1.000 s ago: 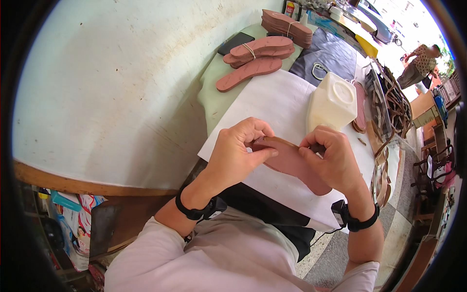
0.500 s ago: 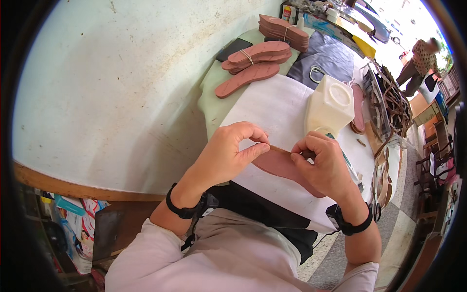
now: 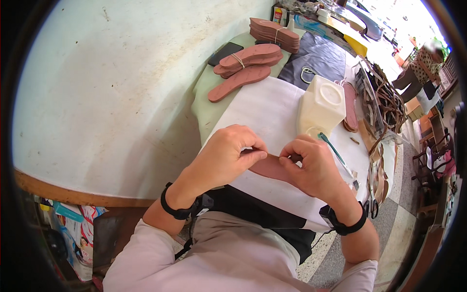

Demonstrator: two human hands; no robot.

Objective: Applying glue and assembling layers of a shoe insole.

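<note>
A reddish-brown shoe insole lies flat over the white sheet on the table, held at both sides. My left hand pinches its upper edge between thumb and fingers. My right hand grips the same insole from the right, fingers curled over it. The two hands almost touch, and most of the insole is hidden under them. Both wrists wear black bands.
A white plastic jug stands just beyond my right hand, with a teal-handled tool beside it. Loose and bundled insoles lie farther back, with another stack behind. Straps and scissors lie right. A person stands far right.
Both hands have shifted slightly along the insole and drawn closer together; the insole stays on the white sheet between them.
</note>
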